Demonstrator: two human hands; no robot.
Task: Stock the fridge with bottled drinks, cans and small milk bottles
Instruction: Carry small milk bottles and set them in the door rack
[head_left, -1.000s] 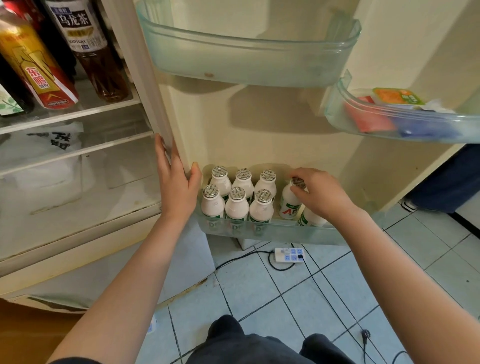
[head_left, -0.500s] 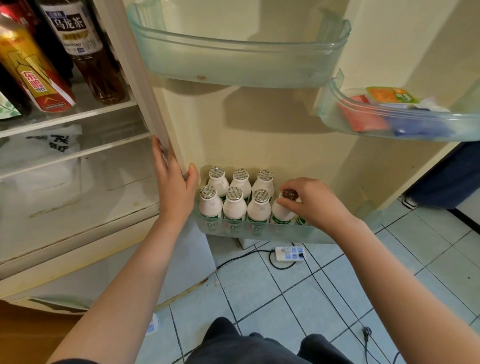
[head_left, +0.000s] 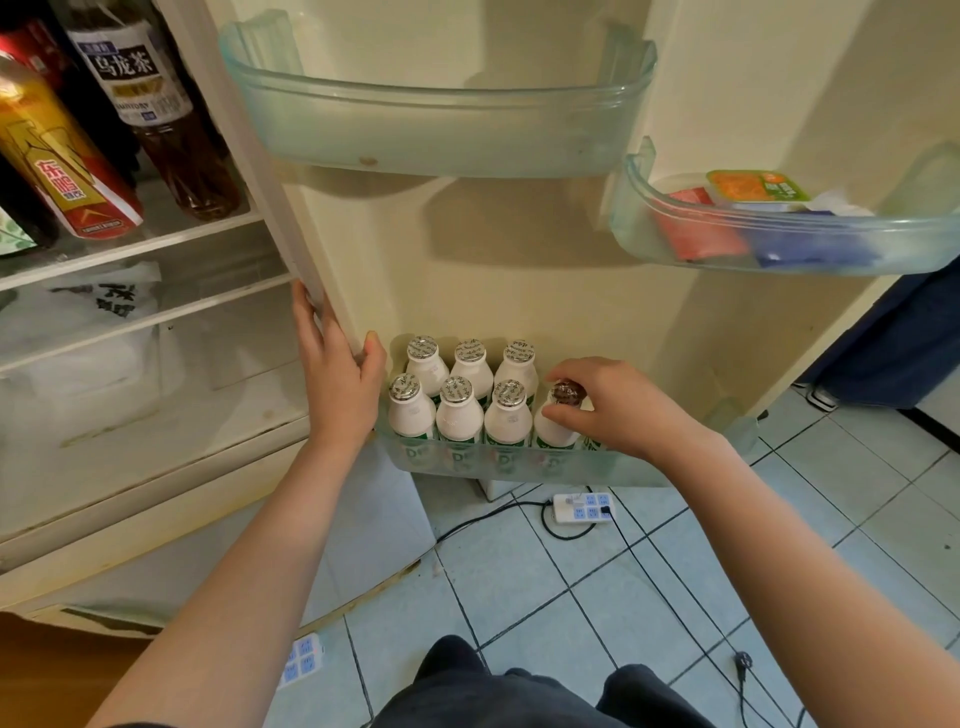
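Left hand (head_left: 337, 384): arm extended, grip clasping the fridge door edge (head_left: 291, 208) between straight fingers and thumb, just left of the bottom door bin (head_left: 519, 470). Right hand (head_left: 618, 405): over the bin's right part, grip pinching the neck of a dark-capped milk bottle (head_left: 553, 434) standing in the bin. Up-left of the bin, two shelf bottles: tea bottle (head_left: 156, 104) reads "乌龙茶", "SUNTORY"; yellow bottle (head_left: 57, 166) reads "东鹏". Six foil-capped milk bottles (head_left: 460, 415) fill the bin's left, two rows of three. Seven counted.
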